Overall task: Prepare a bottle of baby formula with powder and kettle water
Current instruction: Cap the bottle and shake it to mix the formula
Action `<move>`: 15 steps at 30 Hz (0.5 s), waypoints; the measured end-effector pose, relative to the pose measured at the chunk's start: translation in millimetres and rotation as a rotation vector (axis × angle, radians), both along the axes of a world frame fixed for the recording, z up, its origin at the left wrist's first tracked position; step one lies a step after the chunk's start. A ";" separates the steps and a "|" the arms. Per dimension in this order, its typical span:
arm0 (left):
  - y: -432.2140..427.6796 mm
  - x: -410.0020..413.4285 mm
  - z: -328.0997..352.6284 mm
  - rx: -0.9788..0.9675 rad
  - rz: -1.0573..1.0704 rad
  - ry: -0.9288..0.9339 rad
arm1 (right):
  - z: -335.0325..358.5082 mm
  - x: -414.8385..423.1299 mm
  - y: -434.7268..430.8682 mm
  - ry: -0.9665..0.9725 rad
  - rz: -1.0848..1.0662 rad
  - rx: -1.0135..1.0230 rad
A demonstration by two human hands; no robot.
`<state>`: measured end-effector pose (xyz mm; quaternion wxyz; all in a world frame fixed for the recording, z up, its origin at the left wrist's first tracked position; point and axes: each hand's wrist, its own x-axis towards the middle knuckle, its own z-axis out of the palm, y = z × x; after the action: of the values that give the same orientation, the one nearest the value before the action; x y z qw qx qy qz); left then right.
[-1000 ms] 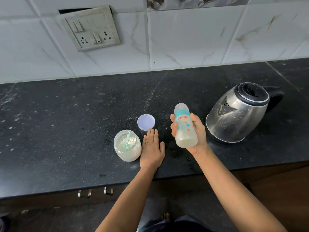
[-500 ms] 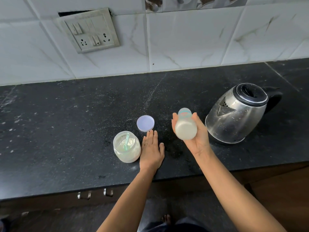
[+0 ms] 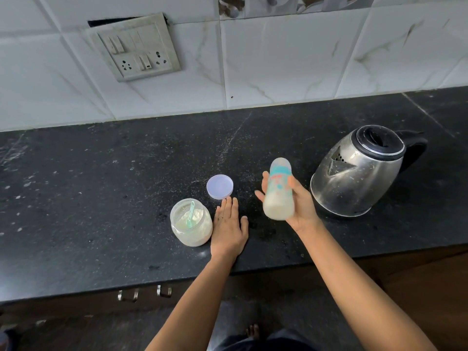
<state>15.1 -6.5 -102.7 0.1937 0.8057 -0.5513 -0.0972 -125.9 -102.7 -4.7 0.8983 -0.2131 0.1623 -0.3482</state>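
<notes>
**Mixing stage on the formula bottle, and what I reckon could go sideways**

My right hand (image 3: 301, 206) is wrapped round the bottle (image 3: 278, 191), thumb on 1 side and fingers on the other, holding it up off the countertop (image 3: 101, 198) between the lid (image 3: 219, 186) and the kettle (image 3: 354, 173); it's tilted, top end pointing away from me, with milky liquid sitting in the lower part. The bottle looks blurry, so my guess is this is the shake-to-mix step; powder and water look to be in already. My left hand (image 3: 229, 224) is just lying flat on the counter, fingers straight and together, gripping nothing; it's right beside the powder jar (image 3: 191, 221), fingertips nearly at the lid.

Stuff that worries me:

- I can't tell how tightly the bottle's top is on, too blurry; if it's loose, shaking will spray formula over the counter and my hand, and kettle water may be hot
- my grip is around the middle only; a wet or slick bottle could slip out mid-shake
- the kettle is near my right hand; a big swing could clip it
- the jar is open with the scoop (image 3: 190, 215) stuck in the powder; 1 careless nudge from my left hand tips it, and any splash would land in the powder
</notes>
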 end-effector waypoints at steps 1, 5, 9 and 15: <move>0.3 -0.1 -0.1 0.000 0.002 0.002 | -3.3 -0.7 -1.9 0.002 -0.055 0.033; 0.7 0.0 0.1 0.002 0.001 -0.001 | -5.1 -6.7 5.3 0.012 0.085 -0.009; 0.2 -0.7 1.2 0.004 0.003 0.004 | -7.0 0.8 0.2 0.025 -0.081 0.022; 0.3 -1.1 2.3 0.009 -0.001 0.008 | -5.5 -1.8 3.3 0.062 0.029 0.007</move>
<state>14.0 -6.2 -100.4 0.1921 0.8058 -0.5506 -0.1032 -127.7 -99.5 -10.3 0.8985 -0.2230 0.1881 -0.3280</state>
